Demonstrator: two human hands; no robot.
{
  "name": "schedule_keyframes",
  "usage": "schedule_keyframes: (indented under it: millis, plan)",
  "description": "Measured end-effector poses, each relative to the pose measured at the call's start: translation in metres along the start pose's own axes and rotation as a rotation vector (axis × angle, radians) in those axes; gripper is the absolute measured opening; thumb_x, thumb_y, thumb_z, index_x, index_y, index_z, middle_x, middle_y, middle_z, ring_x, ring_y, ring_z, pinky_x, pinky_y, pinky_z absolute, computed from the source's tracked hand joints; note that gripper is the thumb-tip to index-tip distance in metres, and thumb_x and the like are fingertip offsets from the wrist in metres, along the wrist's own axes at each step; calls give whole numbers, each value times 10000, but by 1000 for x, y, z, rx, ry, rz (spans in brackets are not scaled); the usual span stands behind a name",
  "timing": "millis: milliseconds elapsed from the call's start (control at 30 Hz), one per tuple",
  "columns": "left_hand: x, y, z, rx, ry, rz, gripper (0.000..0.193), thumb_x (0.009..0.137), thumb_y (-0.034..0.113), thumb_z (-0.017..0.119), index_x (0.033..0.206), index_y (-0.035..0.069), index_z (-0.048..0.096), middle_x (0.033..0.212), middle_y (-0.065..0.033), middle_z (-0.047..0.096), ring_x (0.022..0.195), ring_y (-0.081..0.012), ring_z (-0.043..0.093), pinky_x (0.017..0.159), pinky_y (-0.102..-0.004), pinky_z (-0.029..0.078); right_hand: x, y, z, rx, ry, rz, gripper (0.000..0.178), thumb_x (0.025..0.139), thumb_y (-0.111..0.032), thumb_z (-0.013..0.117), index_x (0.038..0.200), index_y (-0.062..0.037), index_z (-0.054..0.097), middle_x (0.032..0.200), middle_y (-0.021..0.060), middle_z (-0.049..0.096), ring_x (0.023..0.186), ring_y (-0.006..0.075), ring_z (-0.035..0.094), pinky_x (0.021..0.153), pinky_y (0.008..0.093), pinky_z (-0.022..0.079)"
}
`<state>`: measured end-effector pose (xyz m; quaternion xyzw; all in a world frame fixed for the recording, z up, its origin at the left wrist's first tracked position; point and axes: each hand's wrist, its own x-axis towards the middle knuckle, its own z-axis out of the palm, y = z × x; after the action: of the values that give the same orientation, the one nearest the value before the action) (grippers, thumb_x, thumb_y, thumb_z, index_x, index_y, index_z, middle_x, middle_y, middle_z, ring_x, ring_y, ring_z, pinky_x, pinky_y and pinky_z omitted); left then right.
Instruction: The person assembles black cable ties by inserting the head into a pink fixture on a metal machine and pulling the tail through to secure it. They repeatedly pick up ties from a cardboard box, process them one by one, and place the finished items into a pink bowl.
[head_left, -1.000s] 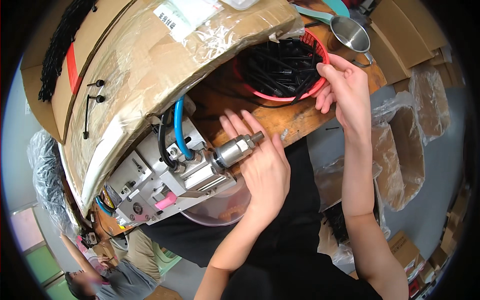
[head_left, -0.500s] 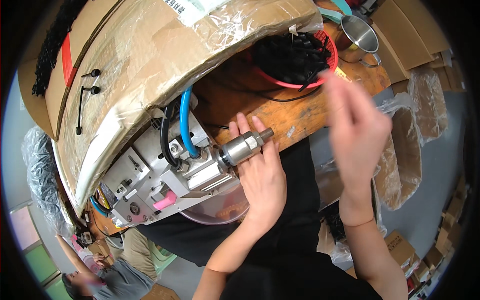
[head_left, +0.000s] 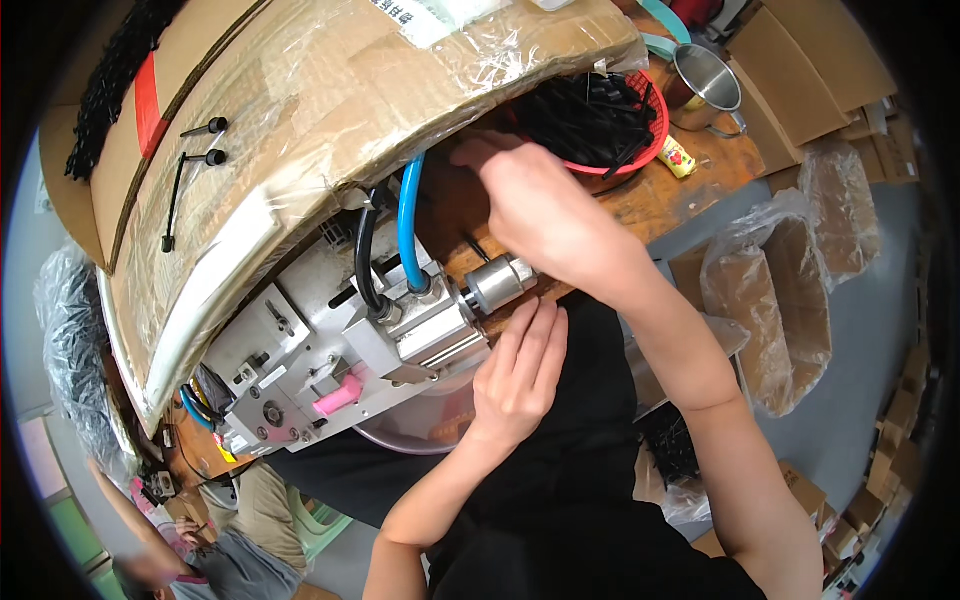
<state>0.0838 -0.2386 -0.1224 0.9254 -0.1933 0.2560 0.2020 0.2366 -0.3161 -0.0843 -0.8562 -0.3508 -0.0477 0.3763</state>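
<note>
A metal machine (head_left: pixel 300 345) with a silver cylinder (head_left: pixel 498 284) at its right end stands on the wooden bench. My left hand (head_left: pixel 520 375) lies just below the cylinder, its fingers stretched out and close together, with nothing seen in it. Above the cylinder, my right hand (head_left: pixel 550 215) reaches left toward the edge of the cardboard cover. Its fingers are blurred and partly in shadow, so what they hold, if anything, does not show. A blue hose (head_left: pixel 408 225) and a black hose (head_left: pixel 366 250) enter the machine. Lower on it sits a pink piece (head_left: pixel 338 396).
A plastic-wrapped cardboard cover (head_left: pixel 330 110) overhangs the machine. On the bench (head_left: pixel 700 200) stand a red basket (head_left: pixel 657 125) of black parts, a metal mug (head_left: pixel 707 78) and a small yellow tube (head_left: pixel 677 157). Open cartons (head_left: pixel 775 310) are at right. Another person (head_left: pixel 235 560) sits lower left.
My right hand has swung left from beside the basket to above the cylinder. My left hand has drawn down off the cylinder. The whole view has shifted slightly.
</note>
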Motion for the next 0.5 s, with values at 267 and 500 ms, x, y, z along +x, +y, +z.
schedule_keyframes:
  millis: [267,500]
  plan:
    - [-31,15,-50,-117,-110,89,316,738,8,649,1048,-10,703,1045,-115,655,1005,-246,645,790,-304,545,15,26,30,-297,63,-191,288,685,35,598,970,51,631,1088,225,579,1020,375,572,854,402,531]
    - [-43,26,-87,-218,-85,38,320,694,-23,682,1007,23,730,971,-80,630,937,-221,632,776,-278,529,14,23,10,-257,25,-334,211,731,-23,586,927,-8,664,959,165,628,966,352,606,832,392,536]
